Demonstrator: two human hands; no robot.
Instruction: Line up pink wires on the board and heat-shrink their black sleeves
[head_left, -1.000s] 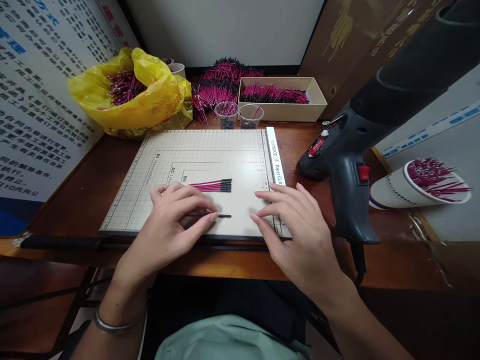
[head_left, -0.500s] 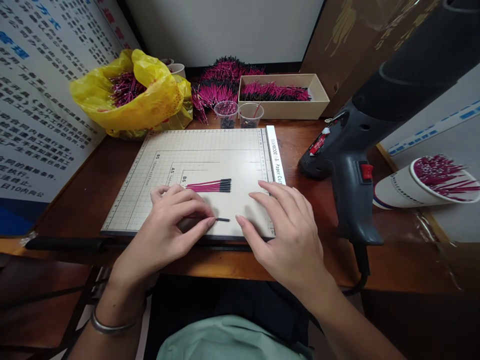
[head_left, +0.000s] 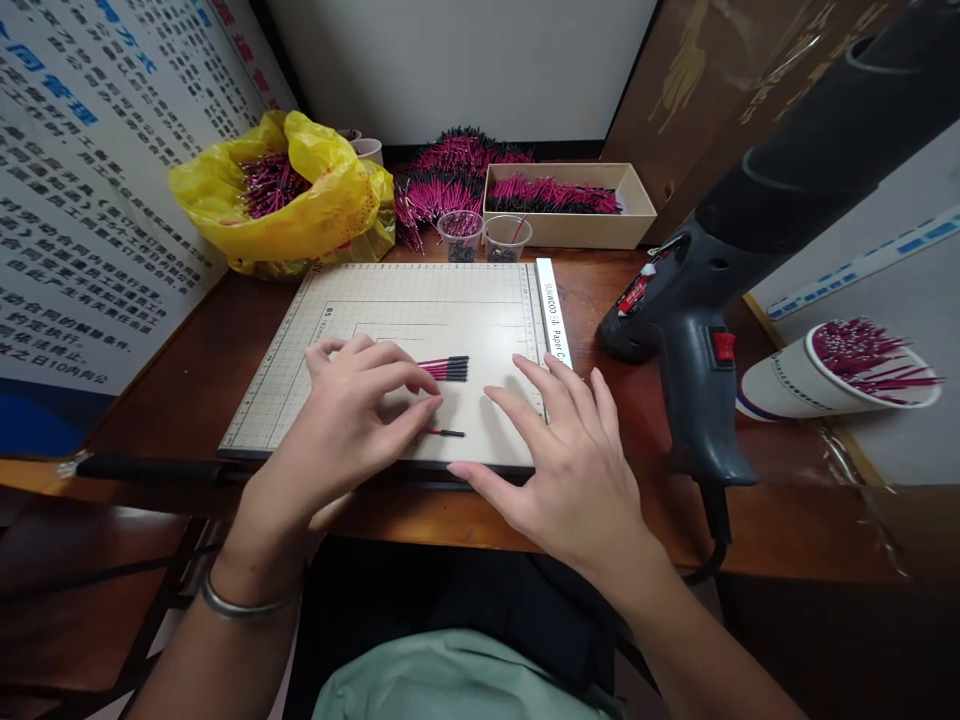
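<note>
My left hand [head_left: 360,405] hovers over the front of the paper cutter board [head_left: 480,310], its thumb and index fingertips pressed together; whether anything is between them is too small to tell. Below those fingertips lies a single wire with a black sleeve [head_left: 452,434], its left part hidden by the hand. Behind it, a row of several pink wires with black ends [head_left: 450,369] rests on the board, partly covered by the left fingers. My right hand [head_left: 574,460] is at the board's right front corner, fingers spread, holding nothing.
A heat gun [head_left: 697,330] stands to the right, beside a paper cup of pink wires [head_left: 787,380]. Along the back are a yellow bag [head_left: 337,200], two clear cups [head_left: 460,240] [head_left: 508,243], a wire pile [head_left: 446,195] and a cardboard box [head_left: 577,232].
My left hand has lifted off the single wire, which now lies free of its fingertips. The fingers of my right hand have spread wider. The whole view has shifted slightly.
</note>
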